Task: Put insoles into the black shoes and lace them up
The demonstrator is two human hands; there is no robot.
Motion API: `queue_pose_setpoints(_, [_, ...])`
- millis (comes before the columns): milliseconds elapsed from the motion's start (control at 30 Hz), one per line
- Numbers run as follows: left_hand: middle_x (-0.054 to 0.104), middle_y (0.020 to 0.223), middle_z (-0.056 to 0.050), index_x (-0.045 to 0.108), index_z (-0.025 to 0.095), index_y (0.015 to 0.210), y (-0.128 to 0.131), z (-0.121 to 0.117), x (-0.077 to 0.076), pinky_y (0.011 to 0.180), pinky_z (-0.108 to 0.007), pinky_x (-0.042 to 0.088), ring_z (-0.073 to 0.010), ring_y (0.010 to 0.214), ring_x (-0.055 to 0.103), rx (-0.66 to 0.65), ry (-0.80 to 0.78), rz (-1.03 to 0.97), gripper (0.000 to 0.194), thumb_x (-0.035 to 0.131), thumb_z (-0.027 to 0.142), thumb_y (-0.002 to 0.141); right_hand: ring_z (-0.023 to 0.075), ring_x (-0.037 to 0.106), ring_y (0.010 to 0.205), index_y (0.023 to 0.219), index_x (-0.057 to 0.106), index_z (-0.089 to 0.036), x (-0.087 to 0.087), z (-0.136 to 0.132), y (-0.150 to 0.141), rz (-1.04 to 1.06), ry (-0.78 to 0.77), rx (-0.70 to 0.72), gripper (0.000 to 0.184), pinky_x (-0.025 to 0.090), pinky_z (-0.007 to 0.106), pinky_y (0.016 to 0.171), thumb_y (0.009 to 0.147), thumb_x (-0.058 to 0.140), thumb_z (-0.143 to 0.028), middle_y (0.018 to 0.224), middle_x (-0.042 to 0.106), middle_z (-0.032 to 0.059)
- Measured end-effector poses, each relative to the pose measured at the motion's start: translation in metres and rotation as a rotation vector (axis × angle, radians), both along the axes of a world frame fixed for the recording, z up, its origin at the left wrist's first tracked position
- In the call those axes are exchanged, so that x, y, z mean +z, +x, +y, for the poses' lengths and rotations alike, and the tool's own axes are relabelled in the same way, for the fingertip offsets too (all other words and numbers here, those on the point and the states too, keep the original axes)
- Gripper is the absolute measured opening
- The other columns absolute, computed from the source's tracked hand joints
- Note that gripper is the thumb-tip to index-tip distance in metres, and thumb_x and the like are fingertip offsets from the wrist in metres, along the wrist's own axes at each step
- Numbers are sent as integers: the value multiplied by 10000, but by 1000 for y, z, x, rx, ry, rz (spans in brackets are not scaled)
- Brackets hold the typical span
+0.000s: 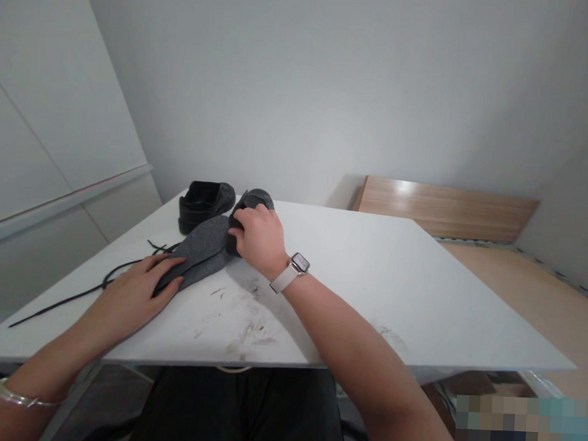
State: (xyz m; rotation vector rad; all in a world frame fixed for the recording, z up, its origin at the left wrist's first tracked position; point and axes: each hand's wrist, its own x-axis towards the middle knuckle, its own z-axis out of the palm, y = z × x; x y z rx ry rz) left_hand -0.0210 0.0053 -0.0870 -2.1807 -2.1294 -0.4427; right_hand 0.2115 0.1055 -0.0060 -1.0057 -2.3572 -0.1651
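Two black shoes stand at the far left of the white table (369, 282): one shoe (204, 203) further left, the other shoe (256, 199) beside it. A grey insole (202, 249) lies flat on the table in front of them. My left hand (135, 295) rests on the insole's near end, fingers stretched out flat. My right hand (259, 238), with a watch on its wrist, curls its fingers over the insole's far end against the right shoe. Black laces (76, 292) trail across the table to the left.
Dark scuff marks (245, 322) smear the table near its front edge. A grey wall stands behind the table and white panels on the left. A wooden board (445, 207) lies on the floor to the right rear.
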Motion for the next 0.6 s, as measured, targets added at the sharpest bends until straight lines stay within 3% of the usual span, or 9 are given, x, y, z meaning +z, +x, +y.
queue_pose_setpoints(300, [506,1400,-210,580,117,1357,4,-2,-11,1097,-521,438,-370,1265,549,38,71,19,605,288,485,975,247,537,1066,990,664,-164,-32,50,-33,-22,37,2,117,368,372,859,974,574,-236,1042,703,67])
queue_pose_setpoints(467, [511,1386,-198,574,136,1353,2,0,-15,1088,-509,441,-361,1265,546,47,83,12,593,290,497,978,250,522,1075,1035,648,-146,-42,53,-37,-17,-3,-3,172,381,380,917,978,576,-291,1071,679,90])
queue_pose_setpoints(600, [498,1397,-176,607,186,1298,8,-5,-6,1081,-556,420,-378,1296,499,92,136,48,504,367,498,983,264,455,1192,1296,556,-113,-34,40,-33,37,47,-21,351,322,406,1073,976,544,-256,1252,598,137])
